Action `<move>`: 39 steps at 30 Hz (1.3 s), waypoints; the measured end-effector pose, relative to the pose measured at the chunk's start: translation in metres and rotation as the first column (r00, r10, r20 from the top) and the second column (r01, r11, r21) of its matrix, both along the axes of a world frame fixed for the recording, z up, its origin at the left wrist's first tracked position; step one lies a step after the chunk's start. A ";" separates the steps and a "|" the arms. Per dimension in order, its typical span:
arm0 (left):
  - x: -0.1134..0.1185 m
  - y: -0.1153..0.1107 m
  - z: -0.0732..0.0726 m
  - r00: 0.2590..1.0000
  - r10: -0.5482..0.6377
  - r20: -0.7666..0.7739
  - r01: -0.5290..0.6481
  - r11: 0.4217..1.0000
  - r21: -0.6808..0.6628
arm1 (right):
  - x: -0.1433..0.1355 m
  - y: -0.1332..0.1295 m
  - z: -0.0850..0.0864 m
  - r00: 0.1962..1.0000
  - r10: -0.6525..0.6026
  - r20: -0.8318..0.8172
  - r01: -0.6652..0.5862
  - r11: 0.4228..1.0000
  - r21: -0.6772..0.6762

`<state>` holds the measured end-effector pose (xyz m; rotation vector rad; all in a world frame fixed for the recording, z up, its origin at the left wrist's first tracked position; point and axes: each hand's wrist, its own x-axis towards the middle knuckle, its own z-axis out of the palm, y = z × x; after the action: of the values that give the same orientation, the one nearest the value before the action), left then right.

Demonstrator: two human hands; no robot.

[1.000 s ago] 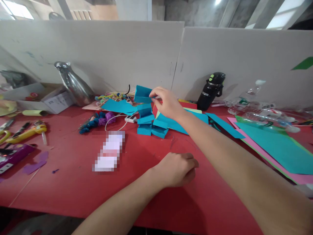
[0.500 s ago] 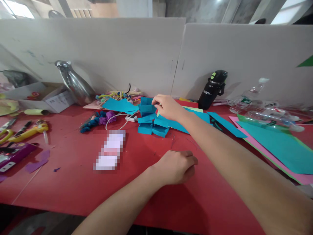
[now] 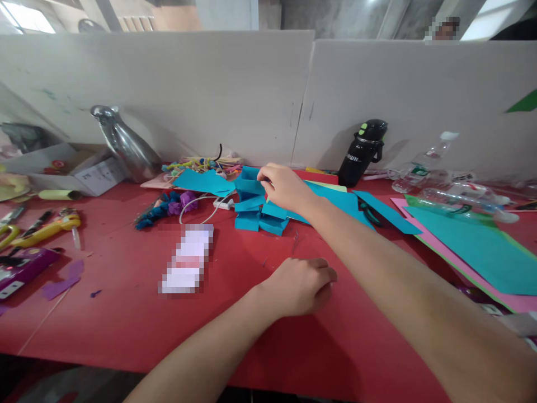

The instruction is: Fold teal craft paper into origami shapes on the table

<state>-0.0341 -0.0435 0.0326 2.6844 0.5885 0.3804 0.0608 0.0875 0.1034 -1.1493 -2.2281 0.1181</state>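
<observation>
My right hand (image 3: 280,186) reaches to the back of the red table, with thumb and fingers pinched at the edge of a blue folded paper piece (image 3: 246,178). That piece stands on top of several similar blue folded pieces (image 3: 248,219). Nearer to me, my left hand (image 3: 302,286) is held low over the tabletop, back up, with its fingers curled in; whatever may be inside them is hidden. Flat blue paper sheets (image 3: 335,202) lie behind and to the right of my right hand. Another blue sheet (image 3: 203,181) lies left of the folded pieces.
A blurred-out phone-shaped thing (image 3: 187,258) lies left of my hands, by a white cable (image 3: 223,204). A steel jug (image 3: 128,146), a black bottle (image 3: 363,154) and plastic bottles (image 3: 425,163) stand along the partition (image 3: 168,78). Coloured sheets (image 3: 482,246) lie right; a yellow glue gun (image 3: 50,228) left.
The top blue folded piece has tilted slightly at my right fingertips. My left hand is almost unmoved. The whole view has shifted a little, and a blurred head shows above the partition.
</observation>
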 end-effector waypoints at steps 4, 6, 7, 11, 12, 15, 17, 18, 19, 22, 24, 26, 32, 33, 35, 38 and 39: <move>0.000 0.001 -0.001 1.000 -0.005 0.009 0.005 1.000 -0.010 | -0.004 -0.003 -0.002 1.000 0.006 0.002 -0.006 1.000 -0.003; 0.000 0.001 -0.002 1.000 -0.013 0.007 0.013 1.000 -0.023 | -0.006 -0.003 -0.002 1.000 0.008 0.006 -0.008 1.000 0.007; 0.000 0.001 -0.002 1.000 -0.018 0.006 0.018 0.999 -0.029 | -0.007 -0.003 -0.002 1.000 0.006 0.010 -0.006 1.000 0.011; 0.000 0.001 0.001 1.000 -0.028 -0.001 0.028 0.999 -0.039 | -0.012 -0.001 -0.002 1.000 -0.009 0.023 0.009 1.000 0.020; 0.001 0.001 0.002 1.000 -0.029 -0.006 0.029 0.999 -0.041 | -0.013 -0.001 -0.001 1.000 -0.014 0.028 0.014 1.000 0.024; 0.001 0.001 0.004 0.999 -0.028 -0.033 0.027 0.999 -0.046 | -0.016 -0.003 -0.002 0.999 -0.023 0.040 0.022 0.999 0.036; 0.000 0.001 0.004 0.999 -0.028 -0.044 0.026 0.999 -0.047 | -0.017 -0.004 -0.004 0.998 -0.025 0.054 0.023 0.999 0.036; 0.000 0.001 0.004 0.999 -0.028 -0.043 0.026 0.999 -0.048 | -0.018 -0.005 -0.006 0.997 -0.028 0.065 0.026 0.999 0.032; 0.000 0.001 0.003 0.999 -0.027 -0.039 0.025 0.999 -0.048 | -0.018 -0.006 -0.007 0.996 -0.032 0.080 0.030 0.999 0.026; 0.000 0.001 0.000 0.999 -0.023 -0.028 0.022 0.999 -0.047 | -0.018 -0.007 -0.010 0.994 -0.032 0.100 0.032 0.999 0.005; 0.000 0.001 -0.002 1.000 -0.012 -0.018 0.011 0.999 -0.044 | -0.013 -0.009 -0.009 0.998 -0.009 0.055 0.009 1.000 -0.002; 0.000 0.001 -0.003 1.000 0.000 -0.017 -0.001 0.999 -0.036 | -0.002 -0.014 -0.007 0.999 0.027 -0.031 -0.027 1.000 0.003; -0.001 0.003 -0.001 0.999 0.032 -0.029 -0.032 0.999 -0.008 | 0.084 -0.044 -0.015 0.987 -0.066 -0.144 0.059 0.997 -0.046; -0.001 0.004 -0.001 0.999 0.041 -0.018 -0.041 0.999 -0.009 | 0.103 -0.049 -0.021 0.985 -0.119 -0.125 0.108 0.990 -0.095; -0.001 0.006 -0.001 0.998 0.059 0.011 -0.058 0.998 -0.018 | 0.140 -0.060 -0.034 0.974 -0.220 -0.050 0.207 0.958 -0.197; -0.002 0.009 -0.002 0.996 0.082 0.032 -0.080 0.996 -0.040 | 0.185 -0.074 -0.051 0.942 -0.324 0.084 0.334 0.894 -0.299; -0.002 0.010 -0.002 0.996 0.087 0.031 -0.085 0.995 -0.043 | 0.196 -0.078 -0.055 0.929 -0.352 0.109 0.369 0.874 -0.316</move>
<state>-0.0362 -0.0332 0.0303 2.6137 0.6963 0.4305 0.2565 0.0091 0.0488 -1.7511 -2.0392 0.3226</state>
